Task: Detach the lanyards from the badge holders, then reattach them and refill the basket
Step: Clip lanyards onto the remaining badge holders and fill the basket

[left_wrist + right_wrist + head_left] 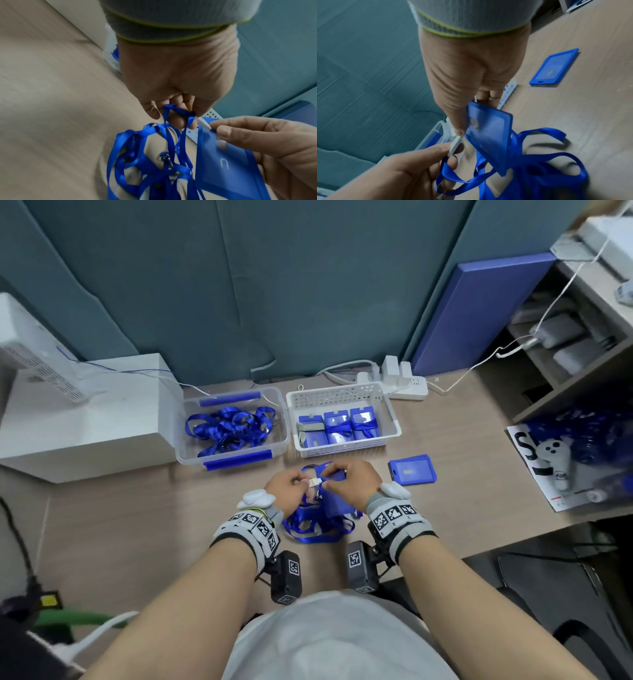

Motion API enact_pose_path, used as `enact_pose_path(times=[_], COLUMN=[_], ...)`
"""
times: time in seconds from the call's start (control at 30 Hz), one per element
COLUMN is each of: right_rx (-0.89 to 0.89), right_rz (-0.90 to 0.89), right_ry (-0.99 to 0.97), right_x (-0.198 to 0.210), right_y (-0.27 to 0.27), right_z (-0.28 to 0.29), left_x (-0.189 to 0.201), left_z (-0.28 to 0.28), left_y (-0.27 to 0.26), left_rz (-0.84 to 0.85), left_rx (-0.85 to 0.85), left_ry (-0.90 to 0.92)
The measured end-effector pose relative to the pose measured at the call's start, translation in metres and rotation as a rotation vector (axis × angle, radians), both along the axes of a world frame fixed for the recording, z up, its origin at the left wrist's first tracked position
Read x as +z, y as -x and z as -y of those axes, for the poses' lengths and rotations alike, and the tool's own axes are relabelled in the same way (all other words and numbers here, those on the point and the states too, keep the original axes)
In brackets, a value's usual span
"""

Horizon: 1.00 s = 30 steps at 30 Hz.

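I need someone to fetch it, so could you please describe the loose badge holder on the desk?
Find the white basket at the desk's back. Just right of its front corner lies a blue badge holder, flat and alone, with no lanyard, unlike those in the basket.

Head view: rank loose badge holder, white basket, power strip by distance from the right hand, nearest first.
From the right hand:
1. Loose badge holder, on the desk just to its right.
2. White basket, behind it.
3. Power strip, beyond the basket by the wall.
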State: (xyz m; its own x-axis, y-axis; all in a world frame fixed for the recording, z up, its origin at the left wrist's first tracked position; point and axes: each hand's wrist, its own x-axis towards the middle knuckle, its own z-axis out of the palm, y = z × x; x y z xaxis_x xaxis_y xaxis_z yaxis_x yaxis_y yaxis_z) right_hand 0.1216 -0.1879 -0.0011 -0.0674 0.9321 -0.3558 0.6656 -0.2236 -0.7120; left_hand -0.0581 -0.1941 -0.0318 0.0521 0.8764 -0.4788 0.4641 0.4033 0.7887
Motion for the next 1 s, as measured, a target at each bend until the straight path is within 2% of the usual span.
enact_pose_path(times=[0.13,0.33,0.7,1.0], right_rx=[0.079,0.167,0.221,0.272], right_rz=[0.011,0.068,0.163,0.200], right_ry=[-0.064,-0.096,-0.069,-0.078], right_x=[0.009,0.012,0.021,0.029], right_y=[0.016,0.040,0.064,0.075], right_z=[-0.001,-0.003,-0.010,-0.013], left_x=[0.016,0.021,0.028,0.031], left_z=[-0.001,0.001,0.005,0.004], left_y=[0.010,0.031,0.062,0.063], left_rz=[-0.030,-0.047,0.084,0.071], left_rx=[-0.044,-0.029,-0.048,-0.065], left_ry=[-0.036,-0.048,-0.057,-0.076])
